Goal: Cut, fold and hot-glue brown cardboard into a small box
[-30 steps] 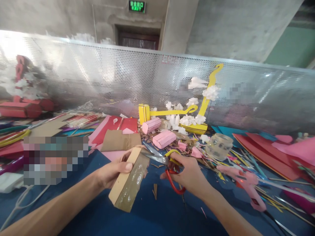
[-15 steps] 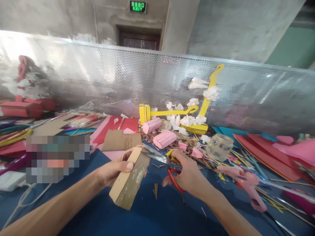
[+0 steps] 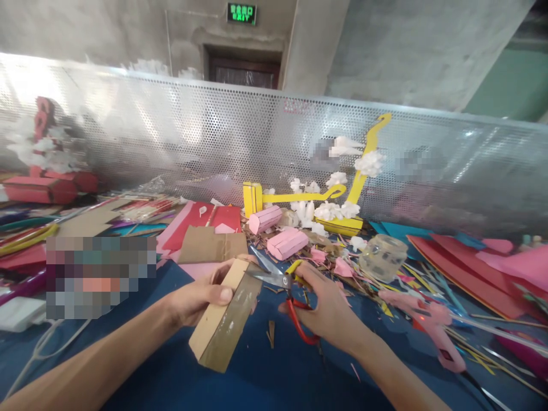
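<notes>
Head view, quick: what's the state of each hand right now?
Left hand: closed on the cardboard block.
Right hand: holding the scissors, which are open.

Bright glare is being reflected by the perforated metal screen point(image 3: 205, 134) behind the tabletop point(image 3: 162, 377)'s far left corner; highlights are being caught on the cardboard box point(image 3: 229, 319). The near edge is being left dimmer, the sides stretched and softened.
</notes>
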`<state>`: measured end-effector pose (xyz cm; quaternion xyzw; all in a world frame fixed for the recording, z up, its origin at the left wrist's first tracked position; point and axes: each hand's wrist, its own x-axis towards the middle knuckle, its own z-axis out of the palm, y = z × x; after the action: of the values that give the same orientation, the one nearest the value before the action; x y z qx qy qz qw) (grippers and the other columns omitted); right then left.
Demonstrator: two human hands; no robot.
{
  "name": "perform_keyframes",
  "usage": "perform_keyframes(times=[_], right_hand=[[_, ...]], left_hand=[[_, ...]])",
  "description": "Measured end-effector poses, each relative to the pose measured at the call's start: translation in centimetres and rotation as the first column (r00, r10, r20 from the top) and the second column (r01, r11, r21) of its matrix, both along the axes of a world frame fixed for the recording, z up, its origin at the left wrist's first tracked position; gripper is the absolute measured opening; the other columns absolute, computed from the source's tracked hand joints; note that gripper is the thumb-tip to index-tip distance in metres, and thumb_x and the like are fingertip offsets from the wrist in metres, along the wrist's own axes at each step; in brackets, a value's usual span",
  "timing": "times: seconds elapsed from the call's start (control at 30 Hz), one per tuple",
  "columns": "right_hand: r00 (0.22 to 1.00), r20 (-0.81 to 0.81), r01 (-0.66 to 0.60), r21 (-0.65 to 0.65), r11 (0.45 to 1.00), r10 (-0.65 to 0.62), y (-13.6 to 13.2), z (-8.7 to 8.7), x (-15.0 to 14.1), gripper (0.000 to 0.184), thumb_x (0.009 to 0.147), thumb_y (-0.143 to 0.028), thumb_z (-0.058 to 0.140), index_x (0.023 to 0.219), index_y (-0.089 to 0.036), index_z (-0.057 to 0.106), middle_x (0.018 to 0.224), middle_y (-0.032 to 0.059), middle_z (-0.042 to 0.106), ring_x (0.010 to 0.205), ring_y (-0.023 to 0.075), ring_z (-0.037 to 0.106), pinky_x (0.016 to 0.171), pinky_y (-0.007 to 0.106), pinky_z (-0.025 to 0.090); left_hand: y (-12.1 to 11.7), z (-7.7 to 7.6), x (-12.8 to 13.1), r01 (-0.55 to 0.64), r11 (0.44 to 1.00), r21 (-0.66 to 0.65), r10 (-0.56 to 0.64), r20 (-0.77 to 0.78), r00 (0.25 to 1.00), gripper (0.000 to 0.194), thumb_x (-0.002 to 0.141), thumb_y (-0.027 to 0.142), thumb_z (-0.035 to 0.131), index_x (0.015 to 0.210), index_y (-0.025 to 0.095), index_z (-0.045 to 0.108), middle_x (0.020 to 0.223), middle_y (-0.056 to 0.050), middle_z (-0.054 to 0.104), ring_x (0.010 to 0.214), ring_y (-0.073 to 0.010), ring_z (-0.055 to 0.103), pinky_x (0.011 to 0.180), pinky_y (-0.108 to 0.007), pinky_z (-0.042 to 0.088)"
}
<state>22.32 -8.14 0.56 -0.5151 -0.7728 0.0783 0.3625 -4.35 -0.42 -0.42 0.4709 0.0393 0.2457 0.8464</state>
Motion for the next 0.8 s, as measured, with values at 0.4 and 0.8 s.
perform_keyframes(times=[0.4,0.8], right_hand=[[0.99,-0.138,-0.042,-0.18,0.983,0.017,-0.12,0.53,0.4,0.039,0.078,-0.046,0.084,0.068,-0.023,0.054,0.064,-0.0046,0.061,0.06,0.0139,0.055,0.056,0.024,0.044],[0.989,-0.148,-0.04,-0.263,0.964,0.001,-0.6,0.97,1.03,0.027,0.077,-0.018,0.07,0.062,-0.022,0.048,0.058,-0.0046,0.067,0.051,0.0116,0.05,0.046,0.022,0.028]], left_hand=[[0.21,0.31,-0.32,-0.007,0.999,0.036,0.008,-0.046,0.999,0.065,0.07,0.033,0.091,0.127,0.019,0.062,0.101,-0.007,0.074,0.082,-0.0197,0.074,0.065,-0.025,0.061],[0.19,0.33,-0.5,0.001,1.0,0.012,-0.001,-0.044,0.999,0.075,0.068,0.031,0.092,0.133,0.024,0.056,0.103,-0.007,0.074,0.081,-0.0195,0.074,0.065,-0.027,0.06]])
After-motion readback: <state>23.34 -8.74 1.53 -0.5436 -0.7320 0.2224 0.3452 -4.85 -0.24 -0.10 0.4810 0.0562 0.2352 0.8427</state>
